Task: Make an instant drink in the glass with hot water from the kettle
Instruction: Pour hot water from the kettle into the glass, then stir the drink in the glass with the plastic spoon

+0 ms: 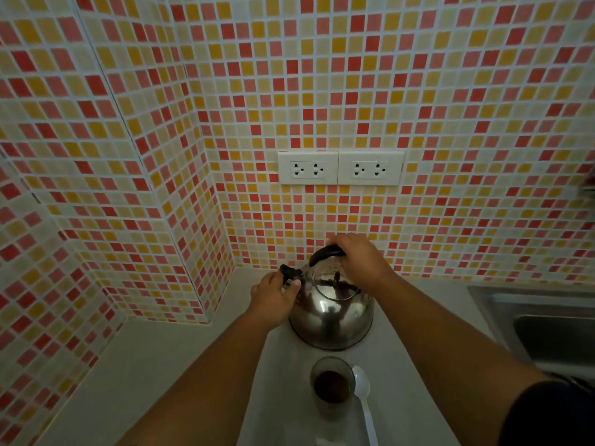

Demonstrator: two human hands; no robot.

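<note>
A shiny steel kettle point(331, 320) stands on the pale counter point(145, 375) near the tiled corner. My right hand point(357, 255) is closed around its black top handle point(325, 254). My left hand point(273, 296) pinches the black spout cap point(289, 272) on the kettle's left side. In front of the kettle stands a clear glass point(331, 386) with dark brown powder at its bottom. A white plastic spoon point(365, 403) lies right beside the glass, bowl pointing toward the kettle.
A steel sink point(547, 326) is set into the counter at the right. Two white double sockets point(340, 168) sit on the mosaic wall behind the kettle. The tiled wall juts out on the left, forming a corner.
</note>
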